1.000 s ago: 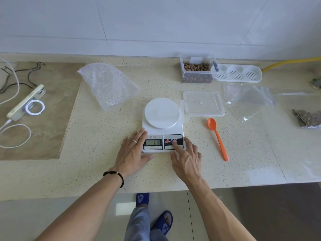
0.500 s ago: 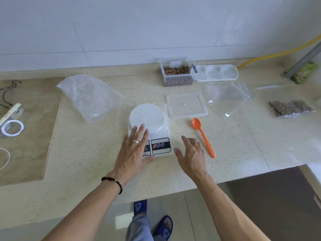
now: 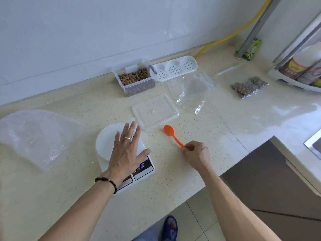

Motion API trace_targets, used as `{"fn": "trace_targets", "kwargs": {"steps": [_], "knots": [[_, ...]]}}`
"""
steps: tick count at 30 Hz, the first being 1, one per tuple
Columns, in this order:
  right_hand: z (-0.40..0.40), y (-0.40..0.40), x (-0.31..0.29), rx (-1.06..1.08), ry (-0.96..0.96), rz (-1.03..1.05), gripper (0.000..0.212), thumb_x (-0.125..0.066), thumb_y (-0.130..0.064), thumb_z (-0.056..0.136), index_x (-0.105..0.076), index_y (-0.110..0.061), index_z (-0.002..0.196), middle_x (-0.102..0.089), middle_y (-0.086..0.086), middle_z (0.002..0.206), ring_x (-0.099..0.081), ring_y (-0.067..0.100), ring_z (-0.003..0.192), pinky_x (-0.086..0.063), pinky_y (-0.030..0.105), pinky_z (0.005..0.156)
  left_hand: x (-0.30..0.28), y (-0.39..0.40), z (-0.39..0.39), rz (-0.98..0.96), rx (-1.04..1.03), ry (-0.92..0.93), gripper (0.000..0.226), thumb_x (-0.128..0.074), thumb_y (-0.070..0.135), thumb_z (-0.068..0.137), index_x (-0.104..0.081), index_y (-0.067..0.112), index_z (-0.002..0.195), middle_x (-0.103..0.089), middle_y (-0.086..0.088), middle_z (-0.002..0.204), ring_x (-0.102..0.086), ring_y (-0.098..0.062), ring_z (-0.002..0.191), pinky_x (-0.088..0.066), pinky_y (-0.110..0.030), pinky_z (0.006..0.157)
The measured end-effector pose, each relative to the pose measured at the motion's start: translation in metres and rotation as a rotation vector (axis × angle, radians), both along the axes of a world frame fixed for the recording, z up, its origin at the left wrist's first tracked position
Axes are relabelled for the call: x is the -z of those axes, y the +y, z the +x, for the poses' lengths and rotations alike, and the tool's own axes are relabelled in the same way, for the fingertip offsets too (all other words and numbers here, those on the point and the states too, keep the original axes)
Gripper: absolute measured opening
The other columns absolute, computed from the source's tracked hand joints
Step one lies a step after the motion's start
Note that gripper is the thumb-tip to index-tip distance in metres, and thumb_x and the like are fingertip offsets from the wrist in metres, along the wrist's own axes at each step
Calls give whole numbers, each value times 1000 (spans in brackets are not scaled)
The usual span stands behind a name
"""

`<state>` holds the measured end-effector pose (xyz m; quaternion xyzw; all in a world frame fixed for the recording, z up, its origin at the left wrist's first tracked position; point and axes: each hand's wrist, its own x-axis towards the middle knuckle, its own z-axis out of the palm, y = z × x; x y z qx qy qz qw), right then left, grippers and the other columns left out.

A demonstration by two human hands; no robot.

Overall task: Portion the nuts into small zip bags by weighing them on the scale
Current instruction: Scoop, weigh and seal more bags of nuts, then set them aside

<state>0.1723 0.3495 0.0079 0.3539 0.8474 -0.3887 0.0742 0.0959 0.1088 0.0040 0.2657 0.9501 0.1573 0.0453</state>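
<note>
My left hand (image 3: 127, 150) lies flat over the scale (image 3: 111, 145), fingers straight, palm covering part of the platter and the display, gripping nothing. My right hand (image 3: 196, 153) is just right of the scale, fingers curled, pinching the handle end of the orange spoon (image 3: 171, 133) (bowl still on the counter (image 3: 217, 136), pointing away from me). Clear lid (image 3: 155, 111) sits just behind the scale. Open tub of nuts (image 3: 135, 78) is further behind, near the wall. Empty zip bags (image 3: 192, 87) lie behind-right of the scale; one filled bag (image 3: 249, 86) is far right. Bubble-wrap pouch (image 3: 36, 134) sits left of the scale.
</note>
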Motion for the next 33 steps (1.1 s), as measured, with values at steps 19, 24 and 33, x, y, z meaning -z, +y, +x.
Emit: {"fn": "trace_targets", "kwargs": {"steps": [19,24,33], "knots": [[-111,-92,-30,-127,11,-405,17,-70,-22,87,-68,-8,79,-46,-3,63,-40,9,56,-36,19,55,-15,-53,-90,53,-167,-83,85,-8,63,85,-30,11,149,-19,-6,160,-7,-21,149,-6,-46,120],[-127,-81,-57,-169,123,-455,16,-68,-17,87,-66,-4,79,-40,-7,54,-33,7,47,-30,17,47,-34,-43,-108,324,-180,-290,36,-43,37,93,-67,13,107,-56,-2,132,-44,-21,132,-31,-39,110],[-161,-59,-116,-451,146,-466,8,-68,-11,84,-75,-8,83,-74,14,83,-40,1,43,-30,13,44,-100,-23,-128,659,-231,-495,18,-52,5,96,-68,6,88,-65,0,69,-60,-5,56,-46,-14,59]]}}
